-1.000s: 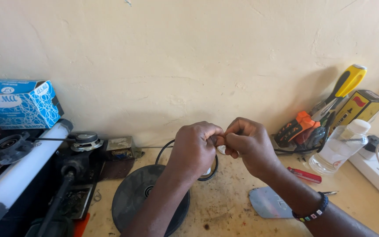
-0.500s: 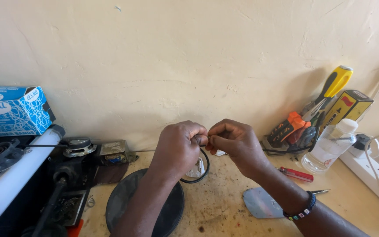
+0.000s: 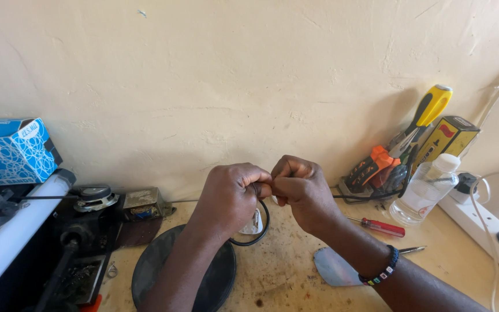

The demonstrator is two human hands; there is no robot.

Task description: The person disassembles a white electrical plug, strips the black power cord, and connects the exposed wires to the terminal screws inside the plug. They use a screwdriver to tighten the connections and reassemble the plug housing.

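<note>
My left hand [image 3: 229, 196] and my right hand [image 3: 301, 193] meet knuckle to knuckle above the bench, both closed on a thin black cable [image 3: 258, 231]. The cable loops down below the fists and curls back up. Under the loop hangs a small white plug-like piece [image 3: 253, 224], partly hidden by my left hand. A beaded bracelet [image 3: 379, 271] circles my right wrist. What my fingertips pinch is hidden between the two fists.
A round black disc [image 3: 215, 283] lies under my left forearm. Left: a blue box [image 3: 10, 151], white tube [image 3: 12, 237], dark electronic parts [image 3: 93, 199]. Right: pliers and a yellow-handled tool [image 3: 411, 144], clear bottle [image 3: 425, 188], red screwdriver [image 3: 382, 227], white power strip [image 3: 492, 231], a grey shard [image 3: 333, 268].
The view has shifted a little, so my hands sit slightly lower and further right in the frame. They stay pressed together on the cable, working it between the fingers.
</note>
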